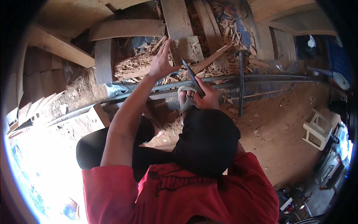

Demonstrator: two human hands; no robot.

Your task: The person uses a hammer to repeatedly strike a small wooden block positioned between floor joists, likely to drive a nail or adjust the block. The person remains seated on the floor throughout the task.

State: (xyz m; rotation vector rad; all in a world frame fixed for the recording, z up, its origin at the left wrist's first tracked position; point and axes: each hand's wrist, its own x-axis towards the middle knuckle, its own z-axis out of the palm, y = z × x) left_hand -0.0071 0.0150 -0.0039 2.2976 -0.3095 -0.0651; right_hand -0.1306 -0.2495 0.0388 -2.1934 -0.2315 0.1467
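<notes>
My left hand (162, 63) reaches forward with straight fingers and thumb apart, its fingertips at the left edge of a short wooden board (190, 48); whether they touch it I cannot tell. In my right hand (207, 95) is a long, dark, pointed tool (190, 72), perhaps a blade, angled up and left toward my left hand. Wood chips and splinters (233, 31) lie around the planks (128, 29) in front of me. My sandalled foot (186, 97) is just below, beside long bars (279, 78).
Wooden boards (59, 50) frame the top and left. A dark upright bar (241, 82) crosses the long bars at right. Bare reddish dirt (268, 127) surrounds me. A white plastic stool (317, 130) and a vehicle (333, 160) are at the right, with a blue object (335, 59) farther up.
</notes>
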